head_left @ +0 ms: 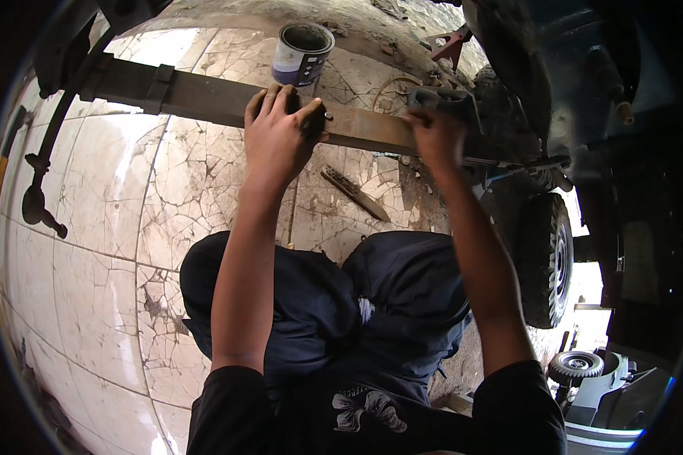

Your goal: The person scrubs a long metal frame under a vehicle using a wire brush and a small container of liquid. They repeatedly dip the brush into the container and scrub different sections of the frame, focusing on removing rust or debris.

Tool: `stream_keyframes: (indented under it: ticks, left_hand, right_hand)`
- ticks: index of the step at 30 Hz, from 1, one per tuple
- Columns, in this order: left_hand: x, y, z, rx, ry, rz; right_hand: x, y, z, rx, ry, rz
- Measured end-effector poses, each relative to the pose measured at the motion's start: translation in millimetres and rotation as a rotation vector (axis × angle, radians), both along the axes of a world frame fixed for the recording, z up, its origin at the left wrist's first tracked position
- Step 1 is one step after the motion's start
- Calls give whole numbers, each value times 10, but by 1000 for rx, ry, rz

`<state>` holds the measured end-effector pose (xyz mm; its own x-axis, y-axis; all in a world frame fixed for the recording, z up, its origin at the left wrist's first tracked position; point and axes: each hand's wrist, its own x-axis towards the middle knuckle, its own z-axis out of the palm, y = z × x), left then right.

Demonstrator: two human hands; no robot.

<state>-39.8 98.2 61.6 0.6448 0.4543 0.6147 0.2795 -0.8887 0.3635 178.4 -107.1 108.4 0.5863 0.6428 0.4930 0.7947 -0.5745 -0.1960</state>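
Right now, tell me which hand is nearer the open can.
Left. The left hand is on the long bar, just this side of the open can; the right hand is farther along it, to the can's right.

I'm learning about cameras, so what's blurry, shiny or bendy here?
Head view: right hand blurred, left hand sharper; head view: bright glare on the tiled floor at left; head view: floor lines curve toward the dark round rim.

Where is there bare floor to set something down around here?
Widest: the tiles between the hanging rod and the left knee. Smaller: beyond the metal bar, left of the open can. Crowded: the right side, around the wheel.
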Motion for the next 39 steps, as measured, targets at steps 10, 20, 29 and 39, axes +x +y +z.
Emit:
stream_keyframes:
  ticks: [10,20,29,39]
  left_hand:
    - [-18,-11,62,-13,16,-27]
    - [-40,12,19,28,70,19]
    - [17,-12,19,15,35,6]
    - [-59,62,26,19,54,-17]
  right_hand:
    - [-66,42,35,57,18,-51]
    - [-571,621,-174,241,198,14]
    - [-21,-238,56,24,-93,-186]
    - [-496,379,36,79,153,-61]
